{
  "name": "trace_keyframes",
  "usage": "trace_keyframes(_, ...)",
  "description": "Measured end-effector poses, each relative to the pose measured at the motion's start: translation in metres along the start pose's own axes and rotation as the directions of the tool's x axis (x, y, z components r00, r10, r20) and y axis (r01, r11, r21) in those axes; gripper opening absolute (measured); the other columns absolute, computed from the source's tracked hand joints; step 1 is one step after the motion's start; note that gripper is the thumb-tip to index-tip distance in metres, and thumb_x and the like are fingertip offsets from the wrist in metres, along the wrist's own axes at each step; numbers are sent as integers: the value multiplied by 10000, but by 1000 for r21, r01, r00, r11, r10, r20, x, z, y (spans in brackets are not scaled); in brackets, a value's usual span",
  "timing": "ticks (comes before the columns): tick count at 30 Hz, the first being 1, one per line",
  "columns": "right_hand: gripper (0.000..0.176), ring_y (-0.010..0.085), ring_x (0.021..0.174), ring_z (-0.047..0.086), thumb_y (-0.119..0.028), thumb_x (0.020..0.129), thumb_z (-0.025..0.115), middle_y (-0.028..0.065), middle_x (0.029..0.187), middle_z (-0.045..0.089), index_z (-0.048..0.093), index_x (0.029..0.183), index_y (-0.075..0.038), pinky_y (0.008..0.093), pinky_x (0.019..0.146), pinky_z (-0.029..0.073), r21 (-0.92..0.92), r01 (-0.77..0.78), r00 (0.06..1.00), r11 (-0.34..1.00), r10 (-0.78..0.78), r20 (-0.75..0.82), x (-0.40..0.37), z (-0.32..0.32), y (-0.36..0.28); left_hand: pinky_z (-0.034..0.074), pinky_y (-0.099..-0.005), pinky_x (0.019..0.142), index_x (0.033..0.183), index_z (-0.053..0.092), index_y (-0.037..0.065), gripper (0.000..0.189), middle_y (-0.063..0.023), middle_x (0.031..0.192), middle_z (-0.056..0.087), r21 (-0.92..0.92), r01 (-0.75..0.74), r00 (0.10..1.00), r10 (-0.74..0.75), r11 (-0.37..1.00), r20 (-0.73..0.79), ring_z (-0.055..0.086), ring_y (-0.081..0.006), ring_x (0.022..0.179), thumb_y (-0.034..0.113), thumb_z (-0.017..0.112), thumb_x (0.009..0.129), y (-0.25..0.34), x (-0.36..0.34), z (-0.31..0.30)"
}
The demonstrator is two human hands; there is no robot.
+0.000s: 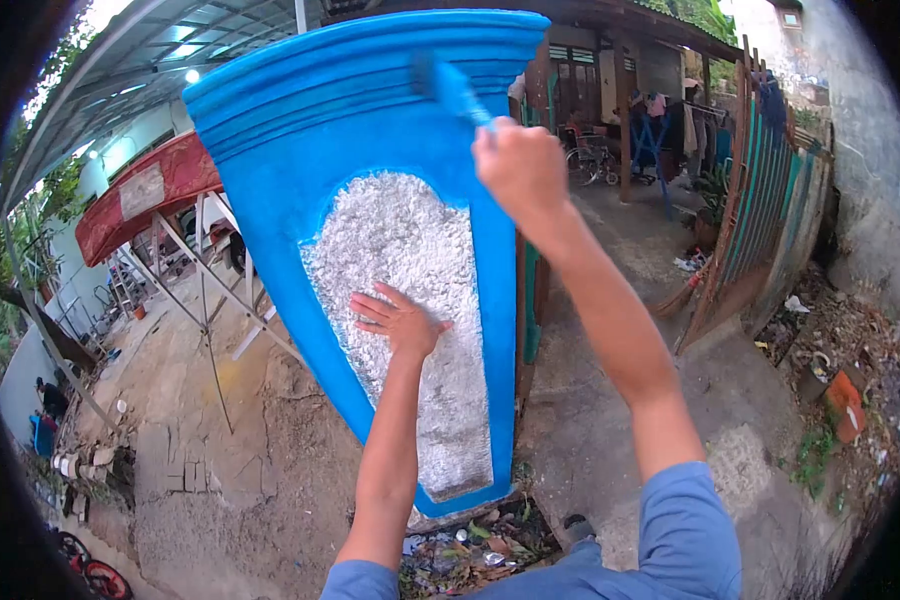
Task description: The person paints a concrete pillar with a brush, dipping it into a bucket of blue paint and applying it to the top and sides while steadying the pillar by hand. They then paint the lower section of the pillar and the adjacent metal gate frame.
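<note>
A tall blue-painted pillar (260,190) with a stepped moulding along its top stands right in front of me. Set into its face is a rough white textured panel (400,220) with a curved upper edge. My left hand (402,322) lies flat against this panel, fingers spread. Raised at the upper right, my right hand (525,170) grips the handle of a paintbrush (460,92). The brush has a blue handle, and its dark, motion-blurred bristles overlap the moulding in this view.
Left of the pillar, a red canopy (150,190) rests on thin metal poles. A corrugated metal fence (760,200) runs along the right, near a broom (682,290). Leaves and litter (480,550) lie at the pillar's foot. A wheelchair (592,160) stands in the porch behind.
</note>
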State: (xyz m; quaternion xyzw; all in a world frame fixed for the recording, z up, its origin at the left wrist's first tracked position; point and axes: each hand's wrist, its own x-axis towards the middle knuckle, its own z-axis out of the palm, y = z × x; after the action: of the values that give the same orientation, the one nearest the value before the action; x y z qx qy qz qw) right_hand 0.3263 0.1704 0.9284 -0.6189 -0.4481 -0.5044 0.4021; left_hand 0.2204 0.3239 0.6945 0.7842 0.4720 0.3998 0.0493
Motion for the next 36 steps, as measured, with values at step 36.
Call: trace_keyframes(36, 298, 380, 636, 634, -292, 765, 603, 219, 650, 619, 674, 695, -11, 449, 650, 530, -29, 36, 996, 999, -38, -78, 62, -38, 20, -118, -747, 920, 1338, -259, -87, 1542, -494, 1285, -275, 17, -52, 997, 53, 999, -53, -290, -629, 1206, 540, 854, 473, -5, -2, 4)
